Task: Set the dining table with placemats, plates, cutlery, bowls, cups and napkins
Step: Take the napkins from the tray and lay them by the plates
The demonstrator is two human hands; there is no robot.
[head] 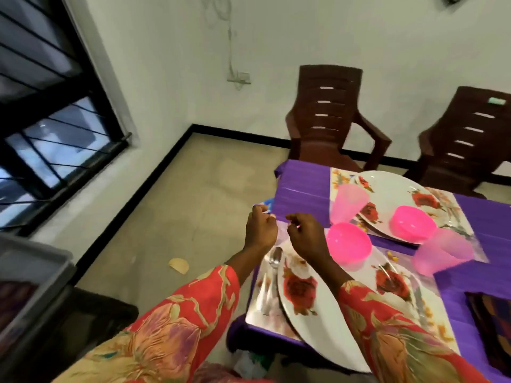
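The near placemat (276, 317) is glossy and floral and lies at the corner of the purple table (301, 189). On it are a white rose-patterned plate (309, 308), a spoon (274, 258) and a fork (264, 294) to the plate's left, and a pink bowl (349, 244). A pink cup (442, 251) lies tilted to the right. My left hand (261, 230) pinches a small, blurred blue and white thing (267, 202) at the table's left edge. My right hand (305, 236) hovers beside it over the placemat's far corner, fingers curled. The far placemat (456, 214) carries another plate (392, 189), bowl (413, 223) and cup (349, 203).
Two brown plastic chairs (329, 117) (470, 139) stand behind the table against the white wall. A dark patterned cloth (490, 324) lies at the table's right. A grey crate (25, 275) sits at the lower left, and a barred window (49, 120) fills the left. Scraps lie on the floor (179, 265).
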